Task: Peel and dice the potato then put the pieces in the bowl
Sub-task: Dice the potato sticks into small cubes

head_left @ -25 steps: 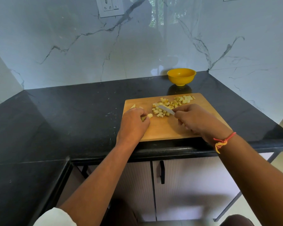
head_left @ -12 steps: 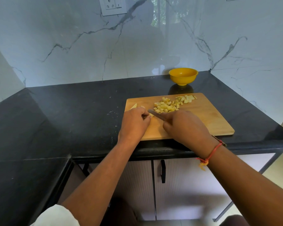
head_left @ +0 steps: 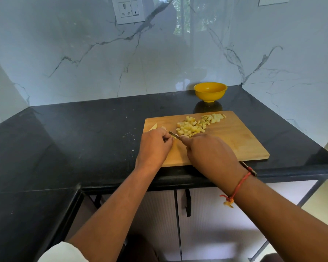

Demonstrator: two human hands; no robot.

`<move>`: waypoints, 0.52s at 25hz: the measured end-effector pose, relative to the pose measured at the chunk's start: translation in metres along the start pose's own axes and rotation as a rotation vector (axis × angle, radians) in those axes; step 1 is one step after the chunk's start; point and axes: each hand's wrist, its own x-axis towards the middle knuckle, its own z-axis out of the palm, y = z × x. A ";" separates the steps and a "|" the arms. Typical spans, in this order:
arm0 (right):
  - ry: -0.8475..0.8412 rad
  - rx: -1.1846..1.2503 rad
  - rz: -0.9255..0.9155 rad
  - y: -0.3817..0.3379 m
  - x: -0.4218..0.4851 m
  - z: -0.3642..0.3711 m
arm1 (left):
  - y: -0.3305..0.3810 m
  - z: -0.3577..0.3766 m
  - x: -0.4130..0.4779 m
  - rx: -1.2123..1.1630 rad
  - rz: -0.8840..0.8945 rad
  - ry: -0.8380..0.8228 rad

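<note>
Potato bit (head_left: 175,137) pinched under left hand (head_left: 155,146), knife (head_left: 173,134) gripped in right hand (head_left: 210,156), blade between both hands. Cut pieces (head_left: 189,127) heaped just beyond the hands, bowl (head_left: 210,91) farther back. Keep fingertips tucked; slice straight down, slowly.

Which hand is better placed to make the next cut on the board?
The right hand: it grips the knife, blade tip beside the left hand, which pins a mostly hidden potato piece on the cutting board.

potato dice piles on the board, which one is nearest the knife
The larger pile mid-board, just beyond the knife blade; the smaller pile lies farther off, toward the yellow bowl.
</note>
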 end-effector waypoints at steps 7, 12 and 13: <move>0.082 0.075 -0.002 -0.001 -0.008 0.000 | -0.001 0.000 0.000 -0.009 0.007 0.007; 0.048 0.086 0.003 -0.002 -0.005 0.001 | -0.002 0.000 0.001 -0.009 0.002 0.008; 0.039 0.082 0.003 -0.002 -0.002 0.001 | -0.001 0.000 0.001 -0.005 0.004 0.007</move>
